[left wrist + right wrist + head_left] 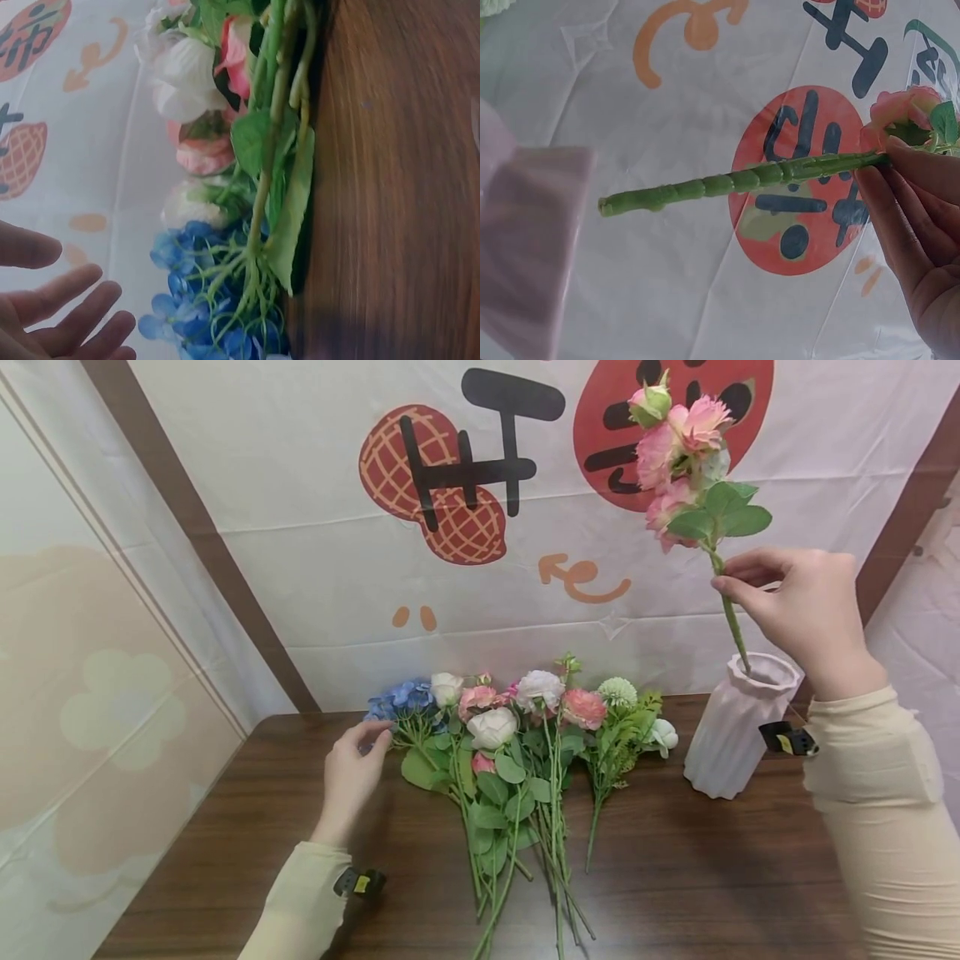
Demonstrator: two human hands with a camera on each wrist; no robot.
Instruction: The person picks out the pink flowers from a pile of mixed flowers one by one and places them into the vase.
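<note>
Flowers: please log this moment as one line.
right hand: pinches pink flower stem; stem: outside vase; left hand: empty, near blue flowers

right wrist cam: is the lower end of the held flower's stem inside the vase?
No, the stem's lower end shows in full there, with a gap between it and the pale vase.

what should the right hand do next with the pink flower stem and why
Probably line up the pink flower stem with the pale vase's mouth, then lower it in. The right hand pinches the stem close to the vase, and the right wrist view shows the stem's bottom end free, with a gap before the vase.
</note>
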